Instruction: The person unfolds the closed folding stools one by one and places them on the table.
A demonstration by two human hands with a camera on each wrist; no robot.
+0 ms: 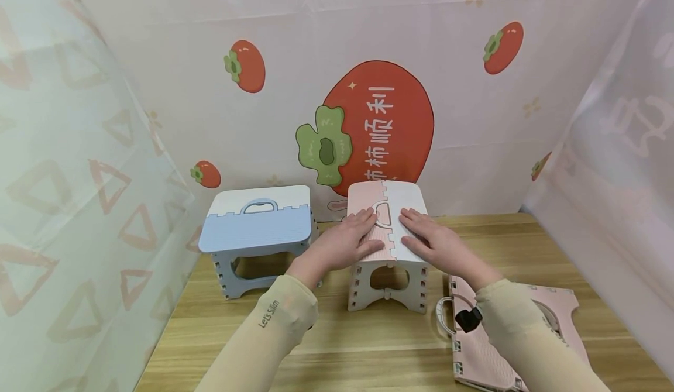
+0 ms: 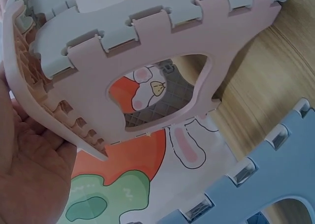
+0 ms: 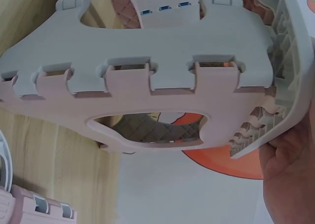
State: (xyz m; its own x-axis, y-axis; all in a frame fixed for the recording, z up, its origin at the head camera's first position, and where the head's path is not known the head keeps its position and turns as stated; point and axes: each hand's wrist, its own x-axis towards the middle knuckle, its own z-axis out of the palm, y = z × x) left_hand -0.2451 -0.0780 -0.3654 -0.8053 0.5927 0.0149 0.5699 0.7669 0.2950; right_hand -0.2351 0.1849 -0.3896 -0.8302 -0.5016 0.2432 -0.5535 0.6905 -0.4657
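A pink and white folding step stool (image 1: 387, 251) stands unfolded on its legs in the head view, its two-part top flat with an oval handle at the middle seam. My left hand (image 1: 347, 241) rests with fairly straight fingers on the pink half of the top. On the white half lies my right hand (image 1: 439, 243), palm down, fingers pointing toward the handle. Both wrist views look at the stool from the side: the left hand (image 2: 37, 172) and the right hand (image 3: 290, 172) show at the edge of its top, above the interlocking side panels.
To the left stands an unfolded blue and white folding stool (image 1: 258, 228). A folded pink stool (image 1: 489, 351) with a white handle lies at the right, partly under the right forearm. The wooden table (image 1: 342, 357) meets a persimmon-printed backdrop (image 1: 447, 17) behind and at the sides.
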